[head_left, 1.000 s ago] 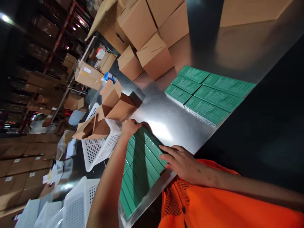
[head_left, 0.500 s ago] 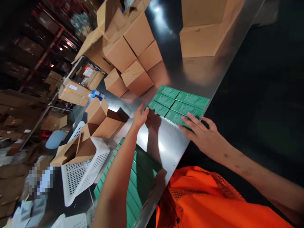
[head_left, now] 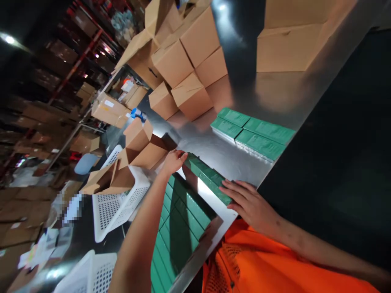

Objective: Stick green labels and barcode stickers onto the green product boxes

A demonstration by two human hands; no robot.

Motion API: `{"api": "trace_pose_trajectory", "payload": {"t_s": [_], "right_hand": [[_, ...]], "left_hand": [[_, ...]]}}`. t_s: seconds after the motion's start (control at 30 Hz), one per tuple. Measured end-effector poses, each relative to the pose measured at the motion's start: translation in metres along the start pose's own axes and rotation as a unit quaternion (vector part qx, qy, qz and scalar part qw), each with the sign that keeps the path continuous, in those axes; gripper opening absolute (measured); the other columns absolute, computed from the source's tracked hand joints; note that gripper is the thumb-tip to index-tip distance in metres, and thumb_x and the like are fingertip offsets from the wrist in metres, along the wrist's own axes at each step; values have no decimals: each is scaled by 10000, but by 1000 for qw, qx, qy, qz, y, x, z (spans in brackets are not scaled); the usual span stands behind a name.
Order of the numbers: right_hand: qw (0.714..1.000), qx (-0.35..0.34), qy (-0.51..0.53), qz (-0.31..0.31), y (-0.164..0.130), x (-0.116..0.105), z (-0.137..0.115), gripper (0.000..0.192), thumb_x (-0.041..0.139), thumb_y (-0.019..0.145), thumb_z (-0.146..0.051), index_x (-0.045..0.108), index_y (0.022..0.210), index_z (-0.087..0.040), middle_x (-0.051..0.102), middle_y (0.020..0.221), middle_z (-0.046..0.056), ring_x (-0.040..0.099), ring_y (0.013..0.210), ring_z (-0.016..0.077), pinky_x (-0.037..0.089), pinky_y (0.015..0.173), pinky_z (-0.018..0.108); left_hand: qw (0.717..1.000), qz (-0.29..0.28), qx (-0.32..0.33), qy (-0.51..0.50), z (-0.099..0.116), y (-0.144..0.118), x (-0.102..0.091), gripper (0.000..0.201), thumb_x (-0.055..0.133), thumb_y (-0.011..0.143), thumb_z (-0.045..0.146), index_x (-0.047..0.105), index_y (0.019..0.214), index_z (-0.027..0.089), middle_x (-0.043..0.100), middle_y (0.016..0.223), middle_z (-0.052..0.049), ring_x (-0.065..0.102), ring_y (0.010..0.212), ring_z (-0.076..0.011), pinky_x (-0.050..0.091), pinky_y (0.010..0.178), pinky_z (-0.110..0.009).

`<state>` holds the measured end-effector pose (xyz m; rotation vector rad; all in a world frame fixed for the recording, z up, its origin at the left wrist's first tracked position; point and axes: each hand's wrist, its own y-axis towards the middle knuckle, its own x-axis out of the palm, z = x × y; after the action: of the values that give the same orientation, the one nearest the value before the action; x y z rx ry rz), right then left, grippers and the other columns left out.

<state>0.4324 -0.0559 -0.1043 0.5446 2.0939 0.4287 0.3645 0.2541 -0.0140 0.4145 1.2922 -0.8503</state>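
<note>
Gleaming steel table (head_left: 232,162) — warehouse shelving (head_left: 61,81) behind.

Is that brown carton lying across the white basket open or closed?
Open: the brown carton lies tipped on the white basket, flaps spread, dark inside showing.

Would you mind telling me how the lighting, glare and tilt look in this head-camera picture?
Head view: strongly tilted; bright glare on the steel table beside the row of green boxes pressed between left hand and right hand; the forearm shadows the green boxes below; shelving left dark, blurred.
</note>
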Motion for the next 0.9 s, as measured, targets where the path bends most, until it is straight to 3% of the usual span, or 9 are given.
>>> {"api": "trace_pose_trajectory", "payload": {"t_s": [0.13, 0.3, 0.47, 0.53, 0.6, 0.7, 0.8, 0.9], "right_hand": [[990, 57, 115, -64, 11, 21, -30, 409, 525, 959, -159, 513, 1367, -187, 706, 1244, 93, 644, 1193, 247, 445, 1102, 496], [985, 52, 155, -58, 15, 36, -38, 420, 563, 930, -136, 510, 1344, -181, 685, 1275, 118, 662, 1164, 261, 432, 1085, 570], [979, 66, 177, -81, 19, 28, -37, 429, 631, 922, -207, 530, 1338, -181, 674, 1295, 112, 613, 1237, 271, 419, 1099, 565], [979, 63, 169, -94, 20, 17, -34, 469, 661, 915, -280, 536, 1357, -185, 650, 1334, 106, 552, 1308, 269, 445, 1092, 511], [986, 45, 133, -86, 20, 1, -25, 499, 640, 934, -324, 516, 1398, -190, 603, 1398, 104, 486, 1368, 257, 448, 1094, 466], [999, 24, -1, -25, 14, -33, 6, 465, 520, 992, -228, 471, 1453, -210, 528, 1478, 99, 393, 1432, 262, 381, 1127, 481], [987, 37, -158, 17, 4, -68, 49, 554, 434, 955, -52, 454, 1473, -247, 468, 1528, 89, 335, 1461, 297, 340, 1118, 524], [972, 30, -232, 15, -3, -89, 89, 643, 389, 894, 37, 491, 1440, -287, 483, 1519, 76, 376, 1438, 306, 325, 1098, 573]], "left_hand": [[994, -38, -53, 84, -14, -19, -12, 274, 619, 848, 377, 736, 679, 196, 752, 915, -123, 660, 1071, -297, 458, 986, -351], [982, -57, -110, 142, -23, -32, -13, 312, 537, 875, 395, 753, 784, 190, 767, 952, -149, 685, 1037, -325, 491, 916, -392], [982, -69, -111, 135, -23, -30, -17, 319, 574, 848, 435, 745, 740, 188, 772, 929, -172, 694, 1030, -365, 498, 899, -425], [985, -63, -112, 113, -19, -24, -19, 344, 591, 842, 472, 759, 852, 172, 772, 956, -186, 685, 1064, -386, 496, 913, -450], [990, -39, -105, 81, -12, -17, -19, 438, 580, 861, 494, 729, 1077, 142, 748, 1089, -214, 638, 1168, -400, 464, 976, -480], [998, -2, -70, 7, 7, 2, -9, 553, 580, 887, 470, 607, 1314, 120, 649, 1317, -225, 554, 1300, -369, 401, 1073, -462], [995, 15, -27, -93, 34, 30, 12, 550, 609, 893, 444, 561, 1371, 176, 613, 1395, -151, 547, 1326, -282, 399, 1100, -376], [983, 27, 4, -180, 67, 61, 36, 511, 590, 922, 399, 532, 1389, 198, 576, 1445, -114, 534, 1340, -225, 416, 1092, -330]]}}
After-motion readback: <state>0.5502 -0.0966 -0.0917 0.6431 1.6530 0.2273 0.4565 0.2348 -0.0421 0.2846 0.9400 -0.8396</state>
